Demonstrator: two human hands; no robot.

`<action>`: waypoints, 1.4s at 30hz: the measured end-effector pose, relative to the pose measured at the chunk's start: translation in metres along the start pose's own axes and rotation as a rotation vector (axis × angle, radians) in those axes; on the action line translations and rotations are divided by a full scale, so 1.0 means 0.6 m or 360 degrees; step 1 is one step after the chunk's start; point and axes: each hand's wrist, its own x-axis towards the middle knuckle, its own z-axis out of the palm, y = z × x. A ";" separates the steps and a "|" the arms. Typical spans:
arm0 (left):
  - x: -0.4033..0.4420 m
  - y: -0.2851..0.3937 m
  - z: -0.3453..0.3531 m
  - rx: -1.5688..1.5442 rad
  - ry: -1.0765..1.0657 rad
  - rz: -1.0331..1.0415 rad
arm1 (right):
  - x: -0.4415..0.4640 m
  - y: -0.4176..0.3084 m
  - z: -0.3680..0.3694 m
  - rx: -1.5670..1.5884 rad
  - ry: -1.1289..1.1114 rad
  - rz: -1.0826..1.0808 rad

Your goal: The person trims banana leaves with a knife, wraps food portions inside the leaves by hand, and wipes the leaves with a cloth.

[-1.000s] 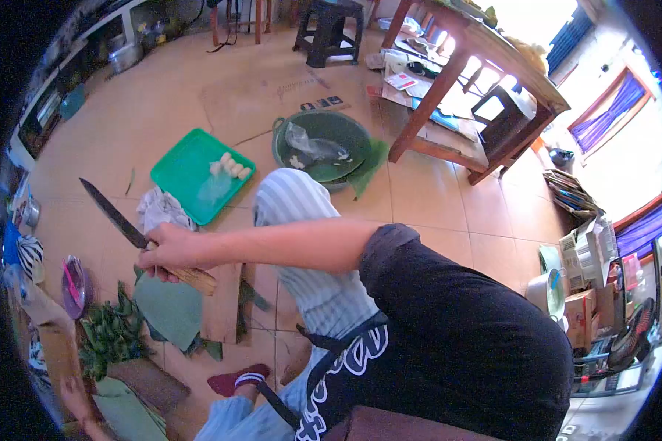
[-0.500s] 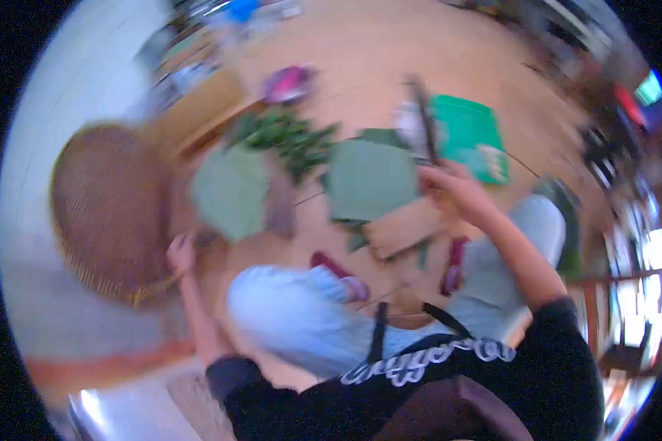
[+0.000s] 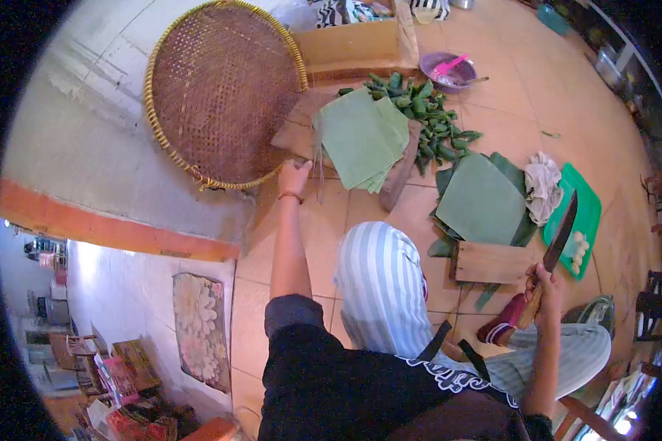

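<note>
My right hand (image 3: 544, 288) is wrapped round the wooden handle of a long knife (image 3: 561, 229), its blade pointing up beside the green tray (image 3: 587, 202). A small wooden block (image 3: 493, 263) lies left of that hand, against a stack of cut leaf sheets (image 3: 482, 200). My left hand (image 3: 295, 178) is closed at the edge of a brown wooden board (image 3: 299, 126), near the round woven tray (image 3: 224, 92); what its fingers hold is too small to make out. More leaf sheets (image 3: 360, 140) lie on the wood beside it.
Folded green leaf parcels (image 3: 438, 125) are heaped behind the sheets. A purple bowl (image 3: 449, 70) with a pink utensil stands farther back, near a cardboard box (image 3: 353, 48). A white cloth (image 3: 543, 188) lies by the green tray. A floor mat (image 3: 201, 329) is at the lower left.
The view has swung left. My left hand, out of view at first, now reaches the board by the woven tray. My right hand still holds the knife, now lower and nearer my leg.
</note>
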 end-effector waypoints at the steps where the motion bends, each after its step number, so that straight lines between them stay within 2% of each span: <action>1: -0.002 0.001 -0.003 -0.0095 -0.0063 0.0006 | -0.002 0.005 0.002 0.0012 0.0030 0.0016; 2: -0.007 0.002 -0.006 -0.0096 -0.0263 -0.0114 | -0.003 0.011 0.003 0.0027 0.0061 0.0039; 4: -0.047 0.074 -0.055 -0.0090 -0.0652 -0.0350 | 0.004 0.039 -0.005 0.0042 0.0085 0.0058; 5: -0.056 0.037 -0.052 -0.0135 -0.0693 -0.0252 | -0.013 0.091 0.006 0.0069 0.0108 0.0059; 8: -0.059 0.023 -0.059 -0.0239 -0.0737 -0.0127 | -0.020 0.096 0.016 0.0187 0.0063 0.0161; 13: -0.091 0.102 -0.126 -0.0362 -0.0678 -0.0034 | -0.047 0.082 0.034 0.0193 0.0162 0.0048; 14: -0.102 0.124 -0.139 -0.0433 -0.0702 -0.0110 | -0.050 0.075 0.038 0.0177 0.0188 0.0035; 18: -0.114 0.176 -0.162 -0.0232 -0.0921 -0.0091 | -0.044 0.081 0.053 0.0243 0.0032 -0.0102; 22: -0.101 0.148 -0.135 -0.0050 -0.1014 -0.0002 | -0.050 0.096 0.066 0.0139 -0.0142 -0.0120; 25: -0.115 0.137 -0.141 -0.0178 -0.0923 -0.0012 | -0.061 0.089 0.073 0.0163 -0.0169 -0.0158; 29: -0.177 0.155 -0.190 -0.0376 -0.0848 -0.0276 | -0.058 0.091 0.054 0.0223 -0.0158 -0.0150; 35: -0.278 0.224 -0.265 -0.0845 -0.0873 -0.0243 | -0.038 0.083 0.064 0.0391 -0.0271 -0.0240; 39: -0.369 0.357 -0.299 -0.1383 -0.0393 0.0159 | -0.043 0.063 0.095 0.0368 -0.0491 -0.0125; 41: -0.421 0.435 -0.305 -0.1591 -0.0117 0.0360 | -0.050 0.055 0.123 0.0440 -0.0653 -0.0235; 42: -0.450 0.467 -0.290 -0.1578 -0.0097 0.0377 | -0.077 0.024 0.128 0.0577 -0.0755 -0.0160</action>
